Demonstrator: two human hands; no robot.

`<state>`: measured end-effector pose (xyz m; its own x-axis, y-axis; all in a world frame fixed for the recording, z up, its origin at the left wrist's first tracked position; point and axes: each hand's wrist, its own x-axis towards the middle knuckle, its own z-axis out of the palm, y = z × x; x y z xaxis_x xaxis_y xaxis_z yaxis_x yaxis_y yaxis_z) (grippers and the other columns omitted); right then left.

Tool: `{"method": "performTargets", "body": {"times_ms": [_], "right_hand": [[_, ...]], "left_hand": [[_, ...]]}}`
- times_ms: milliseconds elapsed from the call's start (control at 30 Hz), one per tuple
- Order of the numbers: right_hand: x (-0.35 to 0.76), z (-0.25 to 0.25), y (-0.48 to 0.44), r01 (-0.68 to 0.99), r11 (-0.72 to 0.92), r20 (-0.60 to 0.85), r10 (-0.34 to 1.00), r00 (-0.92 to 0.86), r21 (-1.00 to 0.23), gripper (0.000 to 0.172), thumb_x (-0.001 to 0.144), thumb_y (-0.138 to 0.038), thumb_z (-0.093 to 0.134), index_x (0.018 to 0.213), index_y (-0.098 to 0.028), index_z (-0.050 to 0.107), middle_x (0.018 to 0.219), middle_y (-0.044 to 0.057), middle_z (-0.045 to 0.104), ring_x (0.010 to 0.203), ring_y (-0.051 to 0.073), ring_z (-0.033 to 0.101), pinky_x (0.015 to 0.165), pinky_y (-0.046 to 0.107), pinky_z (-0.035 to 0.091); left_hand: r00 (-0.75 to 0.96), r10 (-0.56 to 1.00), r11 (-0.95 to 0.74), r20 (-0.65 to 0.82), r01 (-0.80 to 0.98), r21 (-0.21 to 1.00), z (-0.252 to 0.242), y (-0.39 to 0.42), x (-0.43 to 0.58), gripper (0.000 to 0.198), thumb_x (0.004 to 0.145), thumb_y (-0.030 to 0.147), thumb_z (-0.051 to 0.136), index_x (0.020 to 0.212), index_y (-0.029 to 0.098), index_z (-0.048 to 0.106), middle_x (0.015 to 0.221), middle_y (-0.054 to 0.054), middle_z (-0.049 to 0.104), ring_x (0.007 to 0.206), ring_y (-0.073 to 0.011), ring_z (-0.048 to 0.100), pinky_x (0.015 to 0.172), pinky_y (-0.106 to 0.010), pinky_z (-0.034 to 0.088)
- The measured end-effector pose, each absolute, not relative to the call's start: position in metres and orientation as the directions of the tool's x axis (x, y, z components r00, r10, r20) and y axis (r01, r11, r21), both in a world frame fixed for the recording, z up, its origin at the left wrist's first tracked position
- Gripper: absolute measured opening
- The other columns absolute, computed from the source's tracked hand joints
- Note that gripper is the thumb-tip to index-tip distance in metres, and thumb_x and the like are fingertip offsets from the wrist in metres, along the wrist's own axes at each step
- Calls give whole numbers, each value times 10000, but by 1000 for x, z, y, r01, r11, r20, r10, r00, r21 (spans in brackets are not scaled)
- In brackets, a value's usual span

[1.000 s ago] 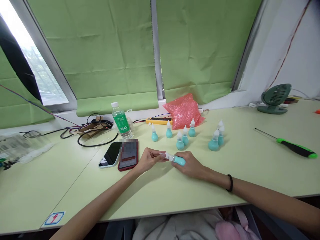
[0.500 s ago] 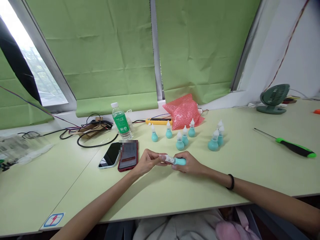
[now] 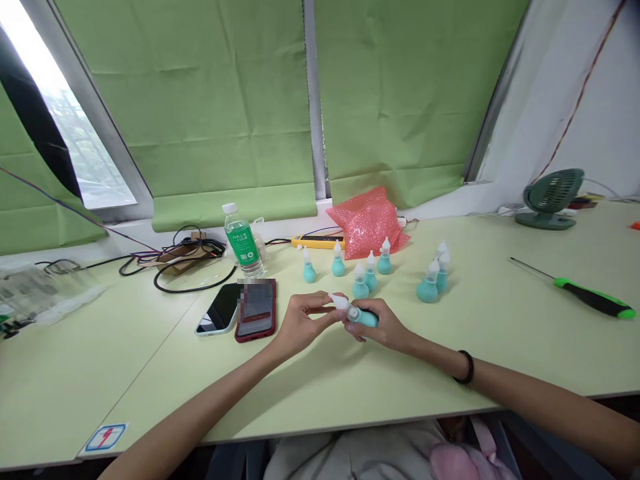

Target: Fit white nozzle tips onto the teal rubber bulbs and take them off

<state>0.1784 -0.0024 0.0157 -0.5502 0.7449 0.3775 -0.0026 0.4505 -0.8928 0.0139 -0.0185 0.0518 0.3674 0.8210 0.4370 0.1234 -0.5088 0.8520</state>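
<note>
My left hand [image 3: 306, 323] pinches a whitish pointed nozzle tip [image 3: 340, 302] between thumb and fingers. In my right hand [image 3: 384, 325] is a teal squeeze bulb [image 3: 366, 318] of a nasal aspirator, its mouth end turned toward the tip. Tip and bulb mouth lie at an angle, very close together; whether they touch I cannot tell. Beyond my hands stand several nasal aspirators of the same kind, teal bulbs with pointed whitish tips, among them one at the left [image 3: 309, 269], one in the middle [image 3: 360, 285] and one at the right [image 3: 427, 287].
Two phones, one dark-screened [image 3: 220, 310] and one red-cased [image 3: 256, 313], lie left of my hands. Behind are a water bottle [image 3: 243, 243], black cables [image 3: 187, 280], a pink bubble-wrap bag [image 3: 373, 227] and a yellow tool [image 3: 317, 242]. Rightward are a screwdriver [image 3: 590, 297] and a green fan [image 3: 553, 197].
The nozzle tip, in line with the bulb before, now points up and away at an angle, and the bulb's mouth shows. My left fingers have shifted their hold and spread a little.
</note>
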Motion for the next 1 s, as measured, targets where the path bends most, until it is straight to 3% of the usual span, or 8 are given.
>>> {"method": "performTargets", "body": {"times_ms": [100,167,233,367,500,667,867,1000], "right_hand": [[178,16,-4,68,564,459,732,-504,-823,184,682,-298,544,779,-150,494,669,10,502,600,112,486,544,228,419],[179,18,-3,156,663,564,719,-406,-732,316,659,-275,570,936,-170,460,878,50,509,772,153,497,658,269,433],[184,19,3,266,748,690,664,-289,-608,421,652,-257,575,1031,-193,403,1020,76,455,894,183,463,727,311,423],[197,20,23,514,771,857,500,-122,-376,455,651,-252,568,1061,-221,374,1079,86,394,1027,224,373,795,377,392],[204,17,39,706,621,824,559,-94,-341,530,658,-281,549,1137,-248,325,1179,82,276,1084,245,303,834,409,364],[204,12,45,819,485,685,710,-163,-308,558,668,-340,524,1177,-284,301,1249,62,186,1088,272,302,708,376,440],[206,8,49,872,415,652,741,-159,-260,502,721,-345,449,1190,-317,271,1242,47,248,1051,260,364,636,344,457],[207,6,52,864,405,666,737,-114,-300,491,735,-329,423,1195,-286,256,1169,61,335,1001,237,400,638,322,447]], "left_hand": [[388,814,-519,433,149,841,63,-18,15,213,650,253,587,807,119,644,844,-51,631,768,-181,570,699,-264,482],[362,826,-515,431,176,839,74,-9,12,234,648,267,583,817,116,638,816,-49,638,767,-185,571,688,-263,481],[313,827,-544,466,239,804,84,8,8,234,648,281,576,794,109,638,792,-50,642,774,-189,569,685,-261,472],[216,823,-563,525,423,710,84,53,6,215,609,266,591,731,95,635,727,-49,643,694,-179,582,606,-241,467],[225,797,-546,561,666,508,62,91,14,145,624,217,542,674,103,617,638,-25,621,609,-148,578,560,-223,457],[216,802,-516,557,720,464,40,109,20,247,610,172,541,846,115,587,671,-42,622,584,-139,571,590,-242,455],[197,796,-489,573,767,415,38,106,18,381,656,183,505,1035,171,469,840,-49,597,629,-144,569,609,-269,452],[168,705,-489,689,819,299,47,92,24,410,681,207,484,1085,207,413,1016,-61,530,806,-188,539,662,-310,443]]}}
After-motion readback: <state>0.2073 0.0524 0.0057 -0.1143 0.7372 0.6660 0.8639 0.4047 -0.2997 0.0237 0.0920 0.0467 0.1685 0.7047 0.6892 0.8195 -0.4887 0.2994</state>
